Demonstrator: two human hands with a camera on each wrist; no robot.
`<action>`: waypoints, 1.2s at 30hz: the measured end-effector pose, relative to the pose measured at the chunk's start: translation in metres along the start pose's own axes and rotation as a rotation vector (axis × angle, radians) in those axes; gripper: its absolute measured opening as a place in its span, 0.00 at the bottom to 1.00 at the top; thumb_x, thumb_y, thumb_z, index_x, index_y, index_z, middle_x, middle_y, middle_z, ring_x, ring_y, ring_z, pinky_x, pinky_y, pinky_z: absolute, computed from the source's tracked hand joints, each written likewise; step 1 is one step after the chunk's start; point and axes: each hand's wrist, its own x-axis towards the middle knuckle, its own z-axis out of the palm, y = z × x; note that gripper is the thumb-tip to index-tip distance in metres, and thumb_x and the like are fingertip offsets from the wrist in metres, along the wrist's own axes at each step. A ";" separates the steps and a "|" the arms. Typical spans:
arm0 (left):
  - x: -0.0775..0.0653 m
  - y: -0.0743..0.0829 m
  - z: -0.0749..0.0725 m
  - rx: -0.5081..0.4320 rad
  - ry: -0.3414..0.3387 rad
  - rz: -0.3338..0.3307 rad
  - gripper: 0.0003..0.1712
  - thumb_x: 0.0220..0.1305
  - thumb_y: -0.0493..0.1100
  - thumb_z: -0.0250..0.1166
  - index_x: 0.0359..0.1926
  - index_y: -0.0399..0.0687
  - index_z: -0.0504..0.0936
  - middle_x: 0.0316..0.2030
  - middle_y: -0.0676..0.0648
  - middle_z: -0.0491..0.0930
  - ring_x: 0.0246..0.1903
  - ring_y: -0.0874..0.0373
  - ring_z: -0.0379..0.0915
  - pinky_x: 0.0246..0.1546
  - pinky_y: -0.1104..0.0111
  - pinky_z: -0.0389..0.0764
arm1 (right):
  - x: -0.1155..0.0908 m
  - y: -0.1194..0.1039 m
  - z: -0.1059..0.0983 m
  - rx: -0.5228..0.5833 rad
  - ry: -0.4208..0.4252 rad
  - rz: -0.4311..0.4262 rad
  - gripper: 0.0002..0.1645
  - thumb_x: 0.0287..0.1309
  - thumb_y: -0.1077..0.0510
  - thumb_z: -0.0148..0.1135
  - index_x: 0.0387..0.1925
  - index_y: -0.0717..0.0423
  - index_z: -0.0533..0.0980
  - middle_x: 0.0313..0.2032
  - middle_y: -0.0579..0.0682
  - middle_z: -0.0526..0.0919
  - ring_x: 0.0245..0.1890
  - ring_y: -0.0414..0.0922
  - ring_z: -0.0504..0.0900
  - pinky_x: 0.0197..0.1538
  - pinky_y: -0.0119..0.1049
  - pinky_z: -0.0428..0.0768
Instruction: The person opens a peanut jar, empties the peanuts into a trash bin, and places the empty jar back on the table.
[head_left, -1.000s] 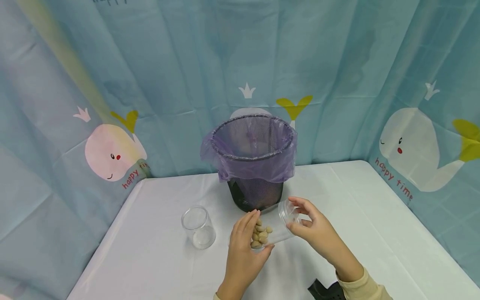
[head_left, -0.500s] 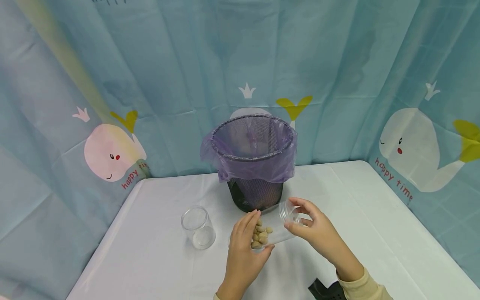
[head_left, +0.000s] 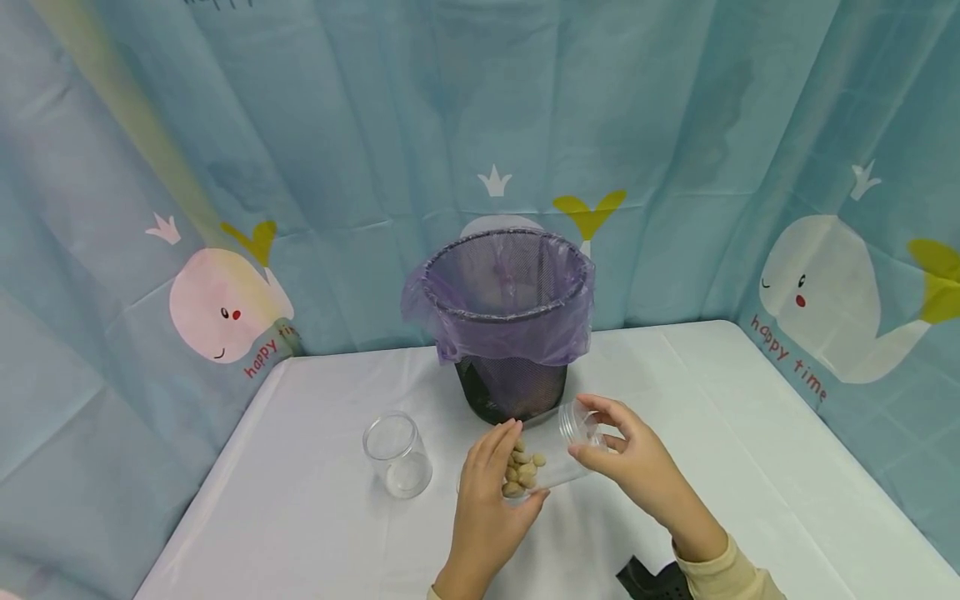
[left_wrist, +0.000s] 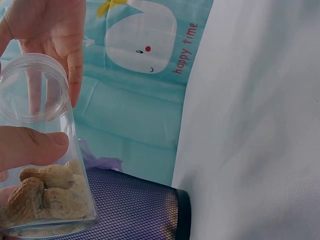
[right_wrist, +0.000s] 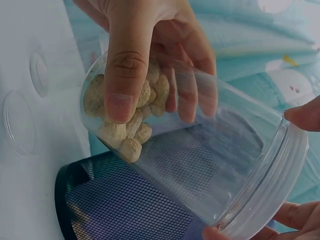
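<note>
A clear jar (head_left: 553, 450) lies tilted between my two hands, its mouth end up and to the right. Unshelled peanuts (head_left: 521, 473) are gathered at its bottom end; the right wrist view shows these peanuts (right_wrist: 132, 127) through the wall. My left hand (head_left: 489, 517) grips the bottom end, thumb on one side and fingers on the other. At the ringed mouth end, my right hand (head_left: 632, 458) holds the rim with curled fingers and thumb. Left of the hands stands a second clear jar (head_left: 401, 462), upright and with nothing visible in it.
Behind the hands stands a black mesh wastebasket (head_left: 517, 387) lined with a purple plastic bag (head_left: 517, 337). A black strap-like piece (head_left: 654, 579) shows by my right sleeve (head_left: 723, 571). The white table (head_left: 285, 517) ends at a blue printed curtain (head_left: 337, 167).
My right thumb has shifted slightly left at the jar's mouth end. My left hand, the jar and the peanuts look the same.
</note>
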 end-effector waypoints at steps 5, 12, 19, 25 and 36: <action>0.000 0.000 -0.001 0.004 -0.008 -0.008 0.58 0.23 0.38 0.89 0.64 0.45 0.75 0.62 0.50 0.76 0.60 0.54 0.72 0.56 0.59 0.79 | 0.001 -0.001 0.001 -0.023 0.000 0.021 0.38 0.61 0.52 0.67 0.69 0.60 0.65 0.68 0.57 0.69 0.64 0.54 0.68 0.63 0.52 0.77; 0.000 0.000 -0.001 0.003 -0.013 -0.018 0.57 0.23 0.38 0.89 0.63 0.46 0.76 0.61 0.50 0.76 0.60 0.53 0.72 0.56 0.58 0.79 | 0.001 -0.002 -0.002 -0.017 -0.028 0.068 0.39 0.62 0.49 0.66 0.69 0.59 0.65 0.67 0.58 0.70 0.63 0.53 0.70 0.57 0.38 0.80; -0.001 0.000 -0.001 -0.007 -0.017 -0.023 0.57 0.23 0.38 0.88 0.63 0.46 0.76 0.61 0.51 0.76 0.60 0.53 0.73 0.56 0.59 0.79 | 0.000 0.000 -0.003 0.023 -0.052 0.009 0.38 0.61 0.54 0.67 0.69 0.59 0.65 0.65 0.60 0.70 0.65 0.56 0.69 0.66 0.49 0.77; -0.002 -0.001 -0.001 -0.021 -0.036 -0.030 0.56 0.25 0.37 0.88 0.64 0.46 0.75 0.62 0.51 0.76 0.60 0.53 0.72 0.57 0.59 0.79 | -0.001 0.002 -0.004 0.016 -0.055 -0.052 0.38 0.60 0.55 0.67 0.69 0.59 0.65 0.66 0.59 0.70 0.66 0.55 0.68 0.68 0.58 0.72; -0.003 -0.004 -0.006 -0.225 -0.174 -0.178 0.57 0.33 0.37 0.86 0.68 0.61 0.70 0.65 0.54 0.74 0.63 0.57 0.69 0.60 0.57 0.80 | -0.004 0.005 -0.014 0.026 -0.059 -0.158 0.36 0.59 0.61 0.67 0.68 0.55 0.67 0.66 0.57 0.70 0.60 0.31 0.70 0.65 0.49 0.75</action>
